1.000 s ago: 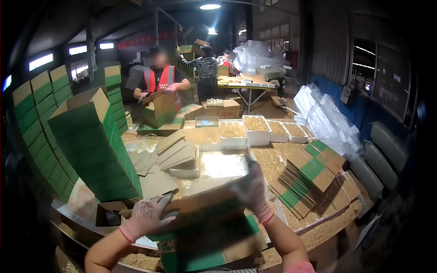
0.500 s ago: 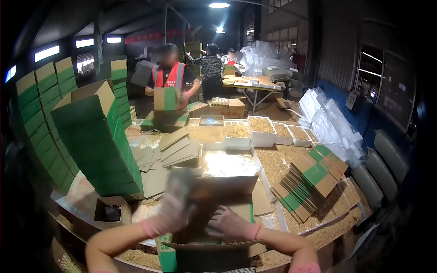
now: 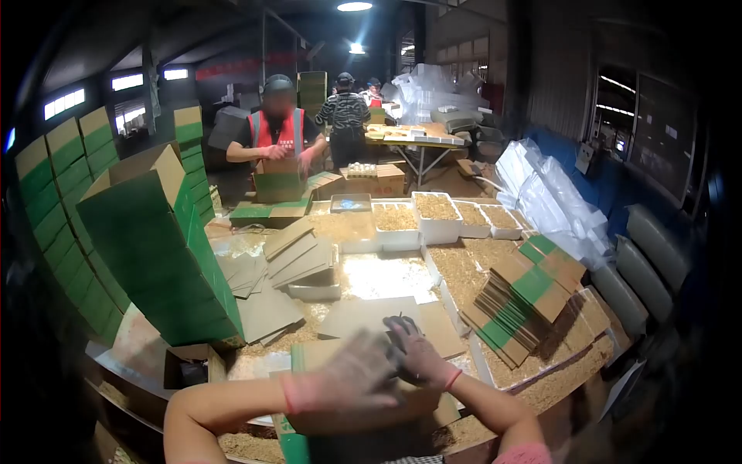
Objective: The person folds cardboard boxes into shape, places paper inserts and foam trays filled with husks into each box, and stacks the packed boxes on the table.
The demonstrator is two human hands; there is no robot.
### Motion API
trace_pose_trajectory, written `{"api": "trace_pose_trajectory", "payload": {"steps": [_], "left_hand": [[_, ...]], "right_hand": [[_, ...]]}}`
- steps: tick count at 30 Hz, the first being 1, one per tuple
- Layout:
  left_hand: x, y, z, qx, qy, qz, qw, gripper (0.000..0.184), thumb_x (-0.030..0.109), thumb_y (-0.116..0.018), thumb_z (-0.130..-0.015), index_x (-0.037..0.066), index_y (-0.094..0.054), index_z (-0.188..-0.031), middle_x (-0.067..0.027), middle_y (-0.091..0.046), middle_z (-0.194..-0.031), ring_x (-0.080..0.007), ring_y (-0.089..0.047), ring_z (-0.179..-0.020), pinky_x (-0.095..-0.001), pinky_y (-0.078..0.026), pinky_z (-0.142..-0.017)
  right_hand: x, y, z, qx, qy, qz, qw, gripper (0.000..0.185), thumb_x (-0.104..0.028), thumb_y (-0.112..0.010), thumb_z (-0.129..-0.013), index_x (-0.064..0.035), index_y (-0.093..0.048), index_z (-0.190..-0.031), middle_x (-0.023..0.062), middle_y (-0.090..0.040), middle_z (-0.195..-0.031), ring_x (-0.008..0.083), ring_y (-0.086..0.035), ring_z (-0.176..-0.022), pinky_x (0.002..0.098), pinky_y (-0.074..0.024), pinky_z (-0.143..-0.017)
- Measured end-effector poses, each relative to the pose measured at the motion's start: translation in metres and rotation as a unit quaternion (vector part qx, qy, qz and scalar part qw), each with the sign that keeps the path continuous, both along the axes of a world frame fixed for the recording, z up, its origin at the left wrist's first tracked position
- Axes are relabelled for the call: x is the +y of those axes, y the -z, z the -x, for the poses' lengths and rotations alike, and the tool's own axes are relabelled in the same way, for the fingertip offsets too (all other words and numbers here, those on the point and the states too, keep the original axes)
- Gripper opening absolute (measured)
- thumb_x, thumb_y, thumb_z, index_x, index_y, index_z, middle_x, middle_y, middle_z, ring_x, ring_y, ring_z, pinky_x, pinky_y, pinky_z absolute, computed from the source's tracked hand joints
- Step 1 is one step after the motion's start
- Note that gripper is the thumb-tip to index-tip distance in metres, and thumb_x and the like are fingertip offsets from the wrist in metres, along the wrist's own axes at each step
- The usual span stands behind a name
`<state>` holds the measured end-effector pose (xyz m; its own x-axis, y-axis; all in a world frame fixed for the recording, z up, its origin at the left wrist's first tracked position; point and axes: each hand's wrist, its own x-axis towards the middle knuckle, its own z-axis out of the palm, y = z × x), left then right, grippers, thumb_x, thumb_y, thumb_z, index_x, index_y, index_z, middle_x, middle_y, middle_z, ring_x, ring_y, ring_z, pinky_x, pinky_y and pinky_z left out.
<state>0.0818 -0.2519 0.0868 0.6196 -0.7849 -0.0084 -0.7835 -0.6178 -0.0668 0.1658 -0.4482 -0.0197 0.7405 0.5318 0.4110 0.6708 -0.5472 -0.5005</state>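
Note:
A cardboard box with green printing (image 3: 313, 354) stands right in front of me, its upper side partly covered by my hands. My left hand (image 3: 348, 375), in a pale glove with a pink cuff, reaches across the top of the box and is smeared by motion. Close beside it, my right hand (image 3: 425, 359) is bent over the box's far right part, gloved as well. At its fingers there is something dark grey (image 3: 396, 334), whose kind I cannot make out. Behind the box lies a flat cardboard sheet (image 3: 363, 311).
Left stands a tall stack of green boxes (image 3: 162, 255), with a small open box (image 3: 174, 367) at its foot. Flat cartons (image 3: 518, 309) lie right. White trays of shavings (image 3: 434, 213) sit at the back. Across the table, a person in a red vest (image 3: 280, 135) handles a box.
The box's raised far flap is no longer upright. My left hand has come down and right from a raised spot with a dark blur. My right hand has moved up and right.

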Motion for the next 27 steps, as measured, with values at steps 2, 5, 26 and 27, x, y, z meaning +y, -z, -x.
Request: {"api": "trace_pose_trajectory", "payload": {"steps": [2, 5, 26, 27], "left_hand": [[0.043, 0.048, -0.027, -0.074, -0.117, 0.097, 0.986, 0.085, 0.063, -0.046, -0.085, 0.002, -0.031, -0.142, -0.0232, -0.029, -0.146, -0.0401, -0.021, -0.138, -0.0524, -0.010, -0.114], [0.094, 0.073, -0.015, -0.068, -0.184, 0.132, 0.972, 0.091, 0.063, -0.053, -0.080, 0.000, -0.031, -0.142, -0.0237, -0.028, -0.146, -0.0405, -0.021, -0.138, -0.0519, -0.011, -0.114], [0.140, 0.133, 0.057, 0.146, -0.314, 0.664, 0.663, 0.046, 0.002, -0.047, -0.076, -0.002, -0.046, -0.122, -0.0105, -0.054, -0.109, -0.0209, -0.055, -0.099, -0.0323, -0.042, -0.094], [0.148, 0.143, 0.053, 0.136, -0.314, 0.667, 0.662, 0.046, 0.001, -0.046, -0.076, -0.003, -0.046, -0.122, -0.0095, -0.055, -0.103, -0.0204, -0.055, -0.098, -0.0318, -0.042, -0.093]], "right_hand": [[-0.010, 0.018, 0.001, 0.148, 0.016, -0.259, 0.954, 0.046, -0.028, -0.053, -0.094, -0.0044, -0.041, -0.132, 0.0192, -0.046, -0.129, 0.0288, -0.046, -0.120, 0.0381, -0.0408, -0.099], [-0.056, 0.143, 0.043, 0.503, -0.031, -0.506, 0.700, 0.042, -0.025, -0.053, -0.095, -0.0029, -0.045, -0.129, 0.0128, -0.052, -0.123, 0.0205, -0.053, -0.111, 0.0282, -0.0423, -0.094], [-0.147, 0.081, 0.070, -0.043, 0.336, -0.313, 0.887, 0.049, -0.028, -0.052, -0.094, 0.0030, -0.041, -0.130, 0.0197, -0.046, -0.129, 0.0295, -0.045, -0.119, 0.0400, -0.0350, -0.101], [-0.192, 0.096, 0.056, -0.061, 0.574, -0.383, 0.721, 0.062, -0.037, -0.047, -0.097, 0.0061, -0.030, -0.139, 0.0231, -0.035, -0.142, 0.0311, -0.034, -0.131, 0.0410, -0.0240, -0.112]]}}
